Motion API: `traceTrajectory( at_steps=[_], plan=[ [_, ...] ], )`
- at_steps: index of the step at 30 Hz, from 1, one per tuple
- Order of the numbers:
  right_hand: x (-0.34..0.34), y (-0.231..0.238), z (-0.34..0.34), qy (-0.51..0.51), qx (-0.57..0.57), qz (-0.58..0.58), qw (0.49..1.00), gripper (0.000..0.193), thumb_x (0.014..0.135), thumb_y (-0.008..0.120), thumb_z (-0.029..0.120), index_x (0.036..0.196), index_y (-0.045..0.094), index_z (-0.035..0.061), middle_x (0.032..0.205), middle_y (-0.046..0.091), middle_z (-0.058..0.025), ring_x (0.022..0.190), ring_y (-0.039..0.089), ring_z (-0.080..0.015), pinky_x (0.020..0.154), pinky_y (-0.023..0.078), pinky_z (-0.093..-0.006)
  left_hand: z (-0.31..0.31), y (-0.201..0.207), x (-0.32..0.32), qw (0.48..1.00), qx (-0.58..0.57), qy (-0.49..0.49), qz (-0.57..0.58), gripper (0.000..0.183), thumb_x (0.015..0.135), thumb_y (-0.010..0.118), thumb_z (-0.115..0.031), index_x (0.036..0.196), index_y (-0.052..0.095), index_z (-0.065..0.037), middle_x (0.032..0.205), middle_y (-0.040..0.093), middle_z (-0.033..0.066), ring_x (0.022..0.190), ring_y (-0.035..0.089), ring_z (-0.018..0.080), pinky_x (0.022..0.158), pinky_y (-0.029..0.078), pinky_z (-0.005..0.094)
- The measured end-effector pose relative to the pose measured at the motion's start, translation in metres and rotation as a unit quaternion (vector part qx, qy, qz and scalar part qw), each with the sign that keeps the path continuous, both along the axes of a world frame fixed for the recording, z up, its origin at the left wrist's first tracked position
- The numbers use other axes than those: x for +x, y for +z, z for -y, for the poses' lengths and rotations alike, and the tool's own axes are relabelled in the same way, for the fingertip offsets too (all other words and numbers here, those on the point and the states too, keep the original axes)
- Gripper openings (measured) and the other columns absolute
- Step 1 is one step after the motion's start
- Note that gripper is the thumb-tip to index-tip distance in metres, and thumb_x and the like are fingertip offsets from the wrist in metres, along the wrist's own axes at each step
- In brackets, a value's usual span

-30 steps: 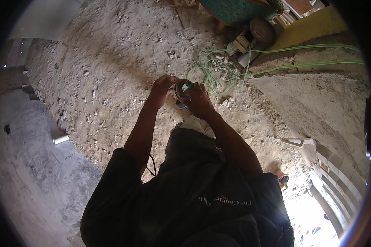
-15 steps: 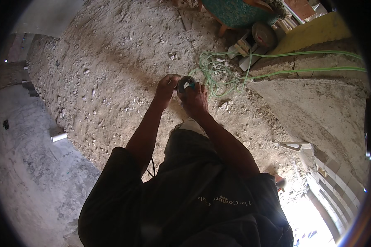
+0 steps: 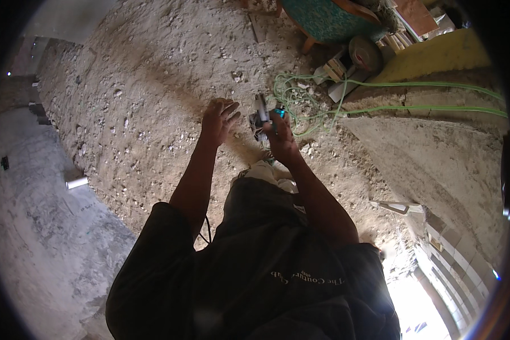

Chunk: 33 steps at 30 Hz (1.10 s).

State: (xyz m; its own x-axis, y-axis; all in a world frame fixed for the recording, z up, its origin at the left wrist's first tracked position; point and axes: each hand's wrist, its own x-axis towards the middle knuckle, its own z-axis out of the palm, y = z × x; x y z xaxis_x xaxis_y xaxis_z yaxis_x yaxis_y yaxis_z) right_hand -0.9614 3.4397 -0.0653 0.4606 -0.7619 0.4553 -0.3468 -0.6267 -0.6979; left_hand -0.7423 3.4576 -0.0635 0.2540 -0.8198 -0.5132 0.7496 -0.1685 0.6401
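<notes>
My right hand [image 3: 284,139] grips a teal-and-grey tool [image 3: 262,107] with a flat, metallic-looking part turned edge-on; its exact kind cannot be made out. The fingers wrap round its teal side. To the left, my left hand [image 3: 216,122] is raised with its fingers spread, holding nothing and apart from the tool. Just beneath the tool shows a dark, stringy patch, partly hidden by it. A loose coil of light green hose [image 3: 303,105] lies on the ground right beyond my right hand.
Rough earth [image 3: 153,96] strewn with stones spreads around me. At the far right stand a teal upholstered chair [image 3: 328,21], a round dark dish [image 3: 365,54] and wooden blocks [image 3: 334,69]. A grey slab [image 3: 45,226] lies left; a pale sloping wall [image 3: 430,141] rises right.
My left hand has come off the tool and moved left, its fingers opening. My right hand has turned the tool, so its round face now shows edge-on.
</notes>
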Motion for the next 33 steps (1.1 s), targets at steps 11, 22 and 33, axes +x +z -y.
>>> traceTrajectory(
  at_steps=[11,22,33],
  plan=[
    [-0.068,0.042,-0.017,-0.027,0.436,0.388,0.811,0.045,0.102,0.040,0.025,0.138,0.037,-0.0025,0.136,0.047,-0.0191,0.128,0.043,-0.0298,0.108,0.031,-0.0412,0.001,-0.022,0.003,0.989,-0.067,0.010,-0.130,0.012,0.097,0.052,-0.021,0.089,0.054,-0.012,0.108,0.061,0.0073,0.115,0.053,0.0292,0.106,0.035,0.0506],
    [-0.067,0.117,-0.019,0.035,0.497,0.586,0.639,0.049,0.098,0.046,0.032,0.137,0.039,0.0027,0.136,0.047,-0.0121,0.125,0.046,-0.0257,0.102,0.038,-0.0476,0.004,0.063,-0.082,0.951,-0.101,-0.189,-0.223,0.029,0.096,0.055,-0.035,0.110,0.056,-0.009,0.115,0.062,0.0100,0.106,0.061,0.0277,0.093,0.049,0.0456],
    [-0.077,0.147,-0.066,0.147,0.289,0.163,0.932,0.035,0.097,0.049,0.029,0.118,0.056,0.0025,0.125,0.048,-0.0179,0.116,0.046,-0.0334,0.101,0.034,-0.0389,-0.109,0.096,-0.099,0.973,-0.044,-0.223,0.042,0.045,0.094,0.059,-0.031,0.126,0.046,-0.002,0.112,0.059,0.0098,0.104,0.059,0.0195,0.088,0.050,0.0342]
  ],
)
